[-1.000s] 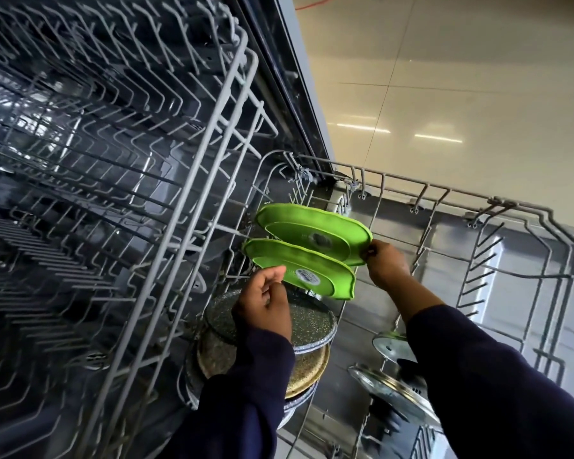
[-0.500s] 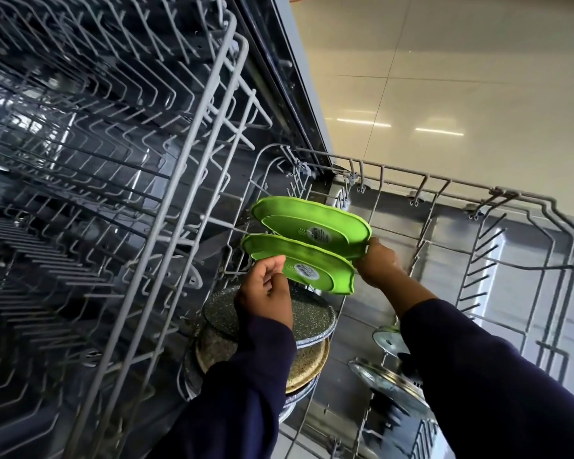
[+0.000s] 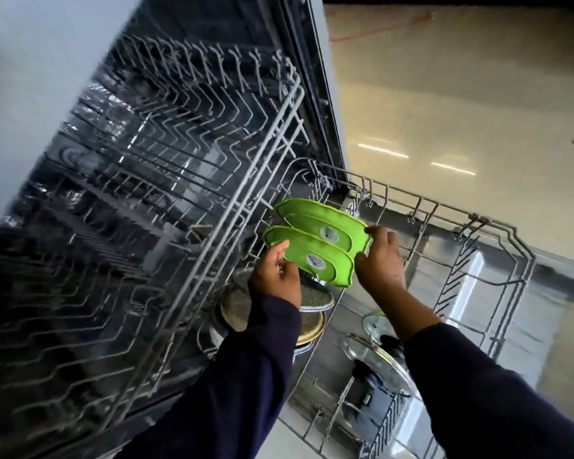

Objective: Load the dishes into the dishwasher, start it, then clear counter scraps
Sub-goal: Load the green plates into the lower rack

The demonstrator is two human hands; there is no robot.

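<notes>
Both hands grasping green plates — left hand, right hand — at lower rack left edge. Risk: plates missing the tines, tipping onto pans below.

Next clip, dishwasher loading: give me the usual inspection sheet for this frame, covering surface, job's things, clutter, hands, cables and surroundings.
Surface: lower rack pulled out; upper rack bare wire.
Job's things: two green plates on edge in the lower rack; speckled pans below them; glass lids to the right.
Clutter: nothing seen.
Hands: left hand touches the nearer plate's left rim; right hand pinches the plates' right edges.
Cables: red line on floor, possibly a cord.
Surroundings: glossy beige tile floor, ceiling-light reflections.
</notes>
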